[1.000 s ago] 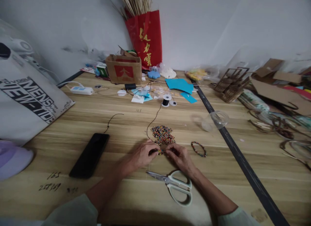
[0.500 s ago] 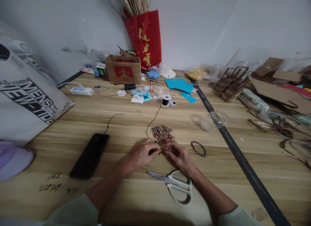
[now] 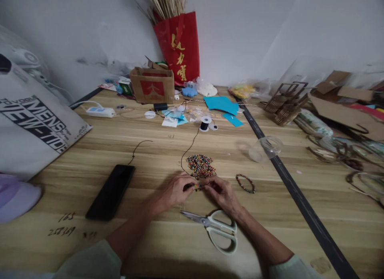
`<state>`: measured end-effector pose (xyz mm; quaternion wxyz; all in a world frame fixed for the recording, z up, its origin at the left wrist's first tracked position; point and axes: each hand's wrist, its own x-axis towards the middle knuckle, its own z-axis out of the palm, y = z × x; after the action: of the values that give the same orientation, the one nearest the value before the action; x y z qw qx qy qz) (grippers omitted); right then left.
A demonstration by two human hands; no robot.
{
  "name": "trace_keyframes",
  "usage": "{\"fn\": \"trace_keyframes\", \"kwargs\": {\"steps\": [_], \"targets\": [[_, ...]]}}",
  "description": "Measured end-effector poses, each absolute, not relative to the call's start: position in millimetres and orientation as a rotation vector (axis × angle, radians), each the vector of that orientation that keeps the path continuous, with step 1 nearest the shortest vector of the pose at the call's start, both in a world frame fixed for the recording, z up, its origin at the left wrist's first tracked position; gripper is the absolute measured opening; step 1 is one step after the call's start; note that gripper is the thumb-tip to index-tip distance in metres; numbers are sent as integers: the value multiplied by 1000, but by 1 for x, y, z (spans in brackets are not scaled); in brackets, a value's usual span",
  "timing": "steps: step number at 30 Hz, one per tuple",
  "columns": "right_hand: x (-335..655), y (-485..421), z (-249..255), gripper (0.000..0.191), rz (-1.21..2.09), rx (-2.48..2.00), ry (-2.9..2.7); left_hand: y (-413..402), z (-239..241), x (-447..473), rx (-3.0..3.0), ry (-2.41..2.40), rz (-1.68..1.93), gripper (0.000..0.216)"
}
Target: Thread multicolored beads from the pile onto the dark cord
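Note:
My left hand (image 3: 176,190) is closed in a pinch on a short strand of small coloured beads (image 3: 197,187) on dark cord. Close on its right, my right hand (image 3: 221,193) pinches the thin dark cord with thumb and forefinger. Just beyond both hands lies a loose pile of multicoloured beads (image 3: 200,165). Black cord (image 3: 183,153) curves from a white spool (image 3: 205,125) down toward my left fingers. To the right rests a beaded bracelet (image 3: 245,183). Scissors (image 3: 220,231) with pale handles lie nearer me, blades slightly parted.
A black phone (image 3: 111,193) lies left, with a piece of cord (image 3: 133,153) by its top. Clear plastic rings (image 3: 270,146) sit right, near a dark strip (image 3: 288,183) in the table. Behind stand a cardboard box (image 3: 153,89), blue sheets (image 3: 220,105) and a red bag (image 3: 183,47).
Both hands stay in nearly the same place, still pinching. The cord and beads between my fingertips have shifted slightly; everything else on the table is unmoved.

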<state>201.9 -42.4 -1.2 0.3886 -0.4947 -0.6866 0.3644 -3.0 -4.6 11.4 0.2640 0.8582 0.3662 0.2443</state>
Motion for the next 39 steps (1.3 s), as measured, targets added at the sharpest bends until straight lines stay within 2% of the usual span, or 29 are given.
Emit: {"fn": "trace_keyframes", "kwargs": {"steps": [30,39], "targets": [[203,-40,0,19,834,-1250,-1797,0,10,-10,2335,1193,793,15],[202,-41,-3,17,965,-1202,-1677,11,17,-20,1918,1363,766,8]]}}
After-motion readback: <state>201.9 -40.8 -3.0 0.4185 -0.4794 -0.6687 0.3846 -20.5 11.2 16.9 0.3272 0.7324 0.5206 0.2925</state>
